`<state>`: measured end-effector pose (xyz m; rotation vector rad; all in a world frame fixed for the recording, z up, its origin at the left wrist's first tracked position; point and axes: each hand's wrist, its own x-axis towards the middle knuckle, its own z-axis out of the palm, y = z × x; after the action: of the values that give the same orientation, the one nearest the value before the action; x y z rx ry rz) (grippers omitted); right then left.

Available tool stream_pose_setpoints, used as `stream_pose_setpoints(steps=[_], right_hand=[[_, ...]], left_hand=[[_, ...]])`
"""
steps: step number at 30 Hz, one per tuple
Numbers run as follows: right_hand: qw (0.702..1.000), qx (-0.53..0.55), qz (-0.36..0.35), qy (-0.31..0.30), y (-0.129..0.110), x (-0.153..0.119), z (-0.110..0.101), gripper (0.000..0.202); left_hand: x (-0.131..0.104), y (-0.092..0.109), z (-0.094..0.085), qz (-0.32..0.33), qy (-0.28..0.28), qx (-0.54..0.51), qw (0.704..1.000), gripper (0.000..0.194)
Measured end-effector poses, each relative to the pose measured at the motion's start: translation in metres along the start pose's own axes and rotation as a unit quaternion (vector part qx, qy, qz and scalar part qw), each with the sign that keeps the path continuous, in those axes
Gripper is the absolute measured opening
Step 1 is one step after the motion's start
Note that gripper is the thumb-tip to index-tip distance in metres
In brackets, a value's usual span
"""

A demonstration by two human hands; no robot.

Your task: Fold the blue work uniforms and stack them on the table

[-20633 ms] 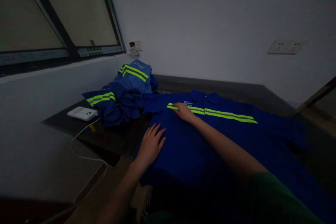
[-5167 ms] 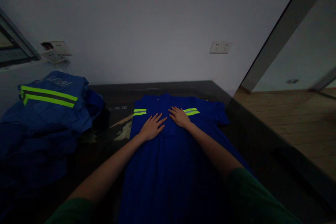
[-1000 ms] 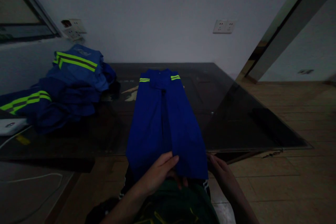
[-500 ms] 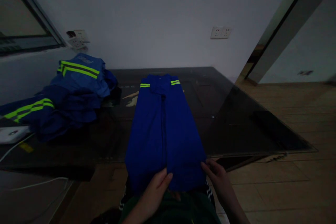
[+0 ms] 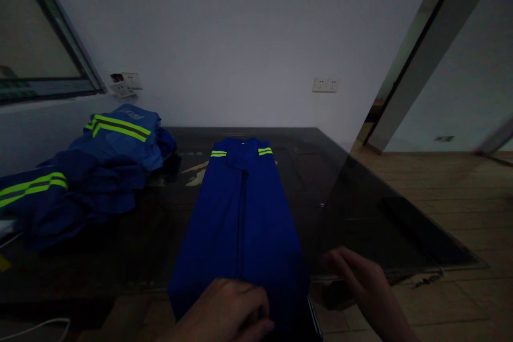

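Observation:
A blue work jacket (image 5: 260, 224) lies lengthwise with its collar away from me, short yellow-green stripes at both shoulders and a front seam down the middle. Its lower end hangs over the near table edge. Over the lower left part is my left hand (image 5: 228, 310), back up and fingers curled in; no cloth shows bunched in it, and its underside is hidden. My right hand (image 5: 360, 278) is off the jacket, to the right of its lower corner, near the table edge. Its fingers are bent together, slightly blurred, with nothing visible in them.
The dark glossy table (image 5: 340, 214) stands against a white wall with sockets (image 5: 324, 85). A heap of blue striped clothing (image 5: 108, 160) lies at left. A white cable (image 5: 48, 324) shows at the lower left. Wooden floor (image 5: 433, 192) extends on the right.
Both hands have left the jacket's lower edge where they pinched it. My right hand moved out to the right; the left curled over the cloth. The camera view has tilted up.

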<state>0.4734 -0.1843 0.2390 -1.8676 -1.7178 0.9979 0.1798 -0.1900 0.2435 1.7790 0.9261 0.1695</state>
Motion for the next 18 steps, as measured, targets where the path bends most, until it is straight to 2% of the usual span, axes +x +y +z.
stream_pose_setpoints(steps=[2,4,6,8,10,12,15,18], right_hand=[[0.995,-0.040,-0.092,-0.011,-0.013,0.051,0.006,0.035],[0.982,-0.093,-0.158,-0.053,-0.021,0.107,0.027,0.040],[0.966,-0.171,-0.172,-0.095,-0.021,0.159,0.056,0.044],[0.949,-0.245,-0.151,-0.132,-0.016,0.198,0.084,0.047],[0.934,-0.298,-0.117,-0.160,-0.009,0.225,0.105,0.051],[0.923,-0.333,-0.085,-0.174,-0.001,0.245,0.116,0.054],[0.914,-0.365,-0.048,-0.170,0.009,0.273,0.124,0.057],[0.913,-0.376,-0.022,-0.158,0.016,0.304,0.130,0.058]], left_hand=[[0.039,0.007,-0.018,0.114,0.005,0.046,0.992,0.025],[0.082,-0.002,-0.024,0.216,-0.005,0.092,0.972,0.037],[0.119,-0.021,-0.023,0.283,-0.020,0.123,0.951,0.047],[0.142,-0.040,-0.019,0.307,-0.039,0.143,0.940,0.052],[0.151,-0.052,-0.017,0.302,-0.059,0.158,0.938,0.053],[0.150,-0.055,-0.018,0.292,-0.080,0.173,0.937,0.052],[0.145,-0.050,-0.022,0.287,-0.106,0.193,0.932,0.051],[0.147,-0.050,-0.023,0.299,-0.104,0.215,0.924,0.053]])
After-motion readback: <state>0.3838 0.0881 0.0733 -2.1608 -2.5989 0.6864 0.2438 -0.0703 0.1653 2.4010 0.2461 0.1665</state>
